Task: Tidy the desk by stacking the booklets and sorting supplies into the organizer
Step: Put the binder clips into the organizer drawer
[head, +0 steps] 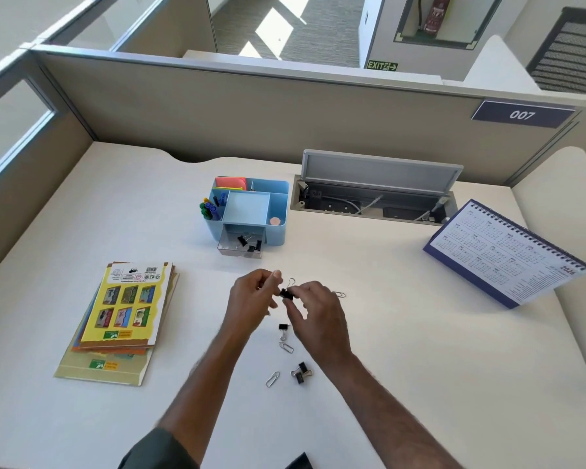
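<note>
Both hands meet above the middle of the white desk point(420, 350). My right hand point(313, 309) pinches a small black binder clip point(286, 293) with its wire handles sticking up. My left hand point(252, 294) has its fingertips curled close beside that clip; whether it touches it I cannot tell. More black binder clips point(284, 328) point(301, 372) and silver paper clips point(286, 346) point(272, 379) point(339, 294) lie loose around the hands. The blue organizer point(279, 211) stands behind, its clear drawer point(239, 249) pulled out with several binder clips inside. A pile of booklets point(126, 306) lies at the left.
Pens point(210, 208) and coloured sticky notes point(230, 182) fill the organizer's left and rear compartments. An open cable hatch point(372, 201) sits behind right. A desk calendar point(508, 255) stands at the right. Beige partition walls enclose the desk at the back and left.
</note>
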